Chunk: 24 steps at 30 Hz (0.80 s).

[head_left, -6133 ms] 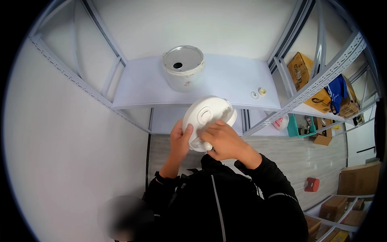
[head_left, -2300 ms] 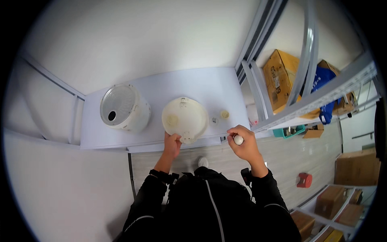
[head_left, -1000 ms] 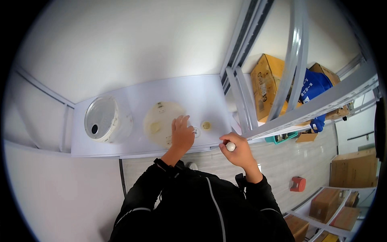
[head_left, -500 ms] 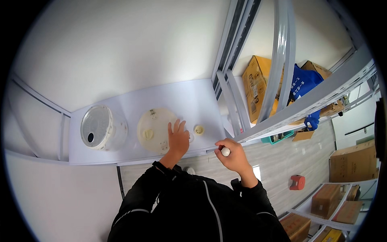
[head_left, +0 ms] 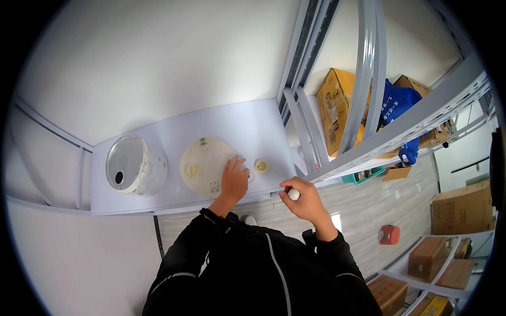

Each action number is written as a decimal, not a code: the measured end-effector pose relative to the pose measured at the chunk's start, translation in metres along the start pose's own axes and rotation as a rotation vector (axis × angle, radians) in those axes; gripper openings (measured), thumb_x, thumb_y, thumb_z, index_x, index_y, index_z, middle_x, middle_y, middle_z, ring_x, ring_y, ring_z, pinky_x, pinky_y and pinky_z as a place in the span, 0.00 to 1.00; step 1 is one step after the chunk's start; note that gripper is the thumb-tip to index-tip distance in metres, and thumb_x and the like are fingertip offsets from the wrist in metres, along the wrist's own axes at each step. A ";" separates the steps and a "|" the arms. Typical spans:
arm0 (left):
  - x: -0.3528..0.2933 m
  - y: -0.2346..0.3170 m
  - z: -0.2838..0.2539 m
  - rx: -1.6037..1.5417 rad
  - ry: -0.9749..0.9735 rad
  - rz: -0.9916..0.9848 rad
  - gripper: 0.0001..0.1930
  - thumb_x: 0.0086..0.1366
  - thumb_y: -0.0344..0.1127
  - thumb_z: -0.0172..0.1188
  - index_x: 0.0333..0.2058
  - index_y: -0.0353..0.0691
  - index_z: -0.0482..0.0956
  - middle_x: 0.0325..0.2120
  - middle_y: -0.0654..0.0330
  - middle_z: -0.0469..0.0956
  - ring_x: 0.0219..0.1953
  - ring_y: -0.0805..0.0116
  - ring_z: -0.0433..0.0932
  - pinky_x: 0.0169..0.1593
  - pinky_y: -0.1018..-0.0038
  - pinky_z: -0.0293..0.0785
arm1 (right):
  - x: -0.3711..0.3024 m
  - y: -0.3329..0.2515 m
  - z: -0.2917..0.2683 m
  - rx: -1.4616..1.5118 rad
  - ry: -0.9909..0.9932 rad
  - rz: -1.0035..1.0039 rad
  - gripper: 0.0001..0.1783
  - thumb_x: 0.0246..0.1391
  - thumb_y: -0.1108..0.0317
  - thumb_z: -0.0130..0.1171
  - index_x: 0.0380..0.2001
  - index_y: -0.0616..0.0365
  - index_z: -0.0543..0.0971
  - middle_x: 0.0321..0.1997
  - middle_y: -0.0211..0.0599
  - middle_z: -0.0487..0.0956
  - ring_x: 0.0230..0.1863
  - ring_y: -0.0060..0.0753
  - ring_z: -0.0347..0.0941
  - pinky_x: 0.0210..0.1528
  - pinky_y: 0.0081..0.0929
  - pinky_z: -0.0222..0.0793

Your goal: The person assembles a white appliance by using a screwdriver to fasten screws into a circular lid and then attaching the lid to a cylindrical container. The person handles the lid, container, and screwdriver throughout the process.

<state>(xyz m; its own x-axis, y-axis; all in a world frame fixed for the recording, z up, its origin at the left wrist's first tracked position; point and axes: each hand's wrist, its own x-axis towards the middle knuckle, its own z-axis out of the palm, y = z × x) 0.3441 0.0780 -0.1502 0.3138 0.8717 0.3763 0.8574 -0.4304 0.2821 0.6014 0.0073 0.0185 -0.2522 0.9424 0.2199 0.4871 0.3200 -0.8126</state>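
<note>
My left hand (head_left: pixel 234 180) rests at the right edge of a flat, round, translucent white disc (head_left: pixel 211 163), fingers stretched out and slightly curved. A small pale ring-like piece (head_left: pixel 251 175) peeks out beside it, partly covered by the fingers. Farther right lies a small round yellowish cup-shaped piece (head_left: pixel 261 166). My right hand (head_left: pixel 305 200) is closed in front of the shelf edge, gripping a white round-ended object (head_left: pixel 293 194); the rest of it is hidden in the fist. On the left stands a white bucket (head_left: pixel 153 171) with a dark hole in its round top.
These things share a white shelf (head_left: pixel 253 126) against a wall. Grey metal uprights (head_left: pixel 363 79) rise on the right, before a yellow carton (head_left: pixel 334 108) and a blue bag (head_left: pixel 398 108). A red stool (head_left: pixel 389 235) and more cartons (head_left: pixel 461 208) are behind at right.
My left hand has lowered slightly, its fingers drawing closer together at the disc's edge. My right hand still grips the white object, shifted only a little.
</note>
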 end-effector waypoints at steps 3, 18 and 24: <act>0.001 0.001 -0.001 0.014 -0.029 0.000 0.03 0.61 0.33 0.70 0.32 0.42 0.90 0.62 0.56 0.79 0.74 0.49 0.68 0.76 0.49 0.62 | 0.000 0.000 0.000 0.000 0.009 -0.014 0.12 0.55 0.74 0.73 0.43 0.58 0.85 0.36 0.41 0.84 0.36 0.48 0.83 0.40 0.38 0.78; 0.011 0.015 -0.058 -0.165 0.095 0.015 0.04 0.67 0.32 0.68 0.38 0.44 0.83 0.48 0.62 0.81 0.58 0.54 0.77 0.71 0.51 0.70 | 0.001 -0.003 -0.005 -0.014 0.016 -0.008 0.13 0.55 0.74 0.73 0.44 0.58 0.85 0.36 0.42 0.85 0.37 0.47 0.84 0.42 0.37 0.78; -0.014 -0.004 -0.090 -0.299 0.263 -0.128 0.04 0.72 0.29 0.65 0.42 0.41 0.81 0.40 0.58 0.82 0.49 0.51 0.80 0.73 0.46 0.69 | 0.017 -0.002 0.006 0.012 -0.068 -0.055 0.13 0.55 0.77 0.73 0.44 0.60 0.85 0.35 0.39 0.84 0.36 0.36 0.82 0.42 0.31 0.76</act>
<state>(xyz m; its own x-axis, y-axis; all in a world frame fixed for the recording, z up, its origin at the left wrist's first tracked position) 0.2997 0.0465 -0.0776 0.0644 0.8496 0.5235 0.7141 -0.4057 0.5705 0.5909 0.0223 0.0211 -0.3346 0.9144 0.2277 0.4613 0.3696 -0.8066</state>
